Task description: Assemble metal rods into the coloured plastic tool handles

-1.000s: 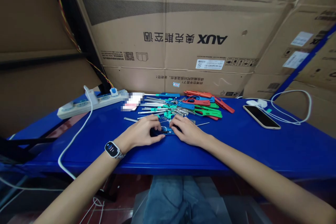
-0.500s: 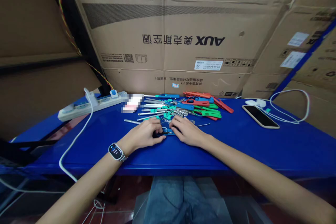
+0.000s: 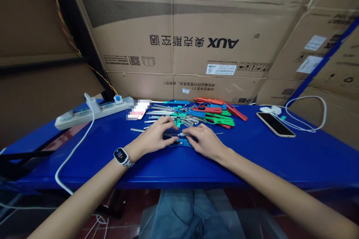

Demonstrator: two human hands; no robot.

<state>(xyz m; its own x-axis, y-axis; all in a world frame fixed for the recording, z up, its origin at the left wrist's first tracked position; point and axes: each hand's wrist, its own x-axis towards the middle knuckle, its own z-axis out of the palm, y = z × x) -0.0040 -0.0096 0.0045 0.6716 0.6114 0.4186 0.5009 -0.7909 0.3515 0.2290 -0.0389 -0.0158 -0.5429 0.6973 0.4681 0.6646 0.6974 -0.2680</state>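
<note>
Dead centre on the counter (image 3: pixel 252 157), the left hand (image 3: pixel 155 138) and right hand (image 3: pixel 203 140) meet over a small part (image 3: pixel 181 142). Just behind them lies the heap of tools (image 3: pixel 196 114). The power strip (image 3: pixel 89 112) sits far left at the back and the phone (image 3: pixel 275 124) off to the right, its cable (image 3: pixel 322 115) looping behind. A cardboard box (image 3: pixel 179 44) stands behind everything.

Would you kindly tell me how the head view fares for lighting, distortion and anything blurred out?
Head view: even, soft light, faint shadow under the left hand and right hand; the wide lens bows the table edge; a pixelated patch hides something beside the power strip; the coloured tools look sharp.
</note>
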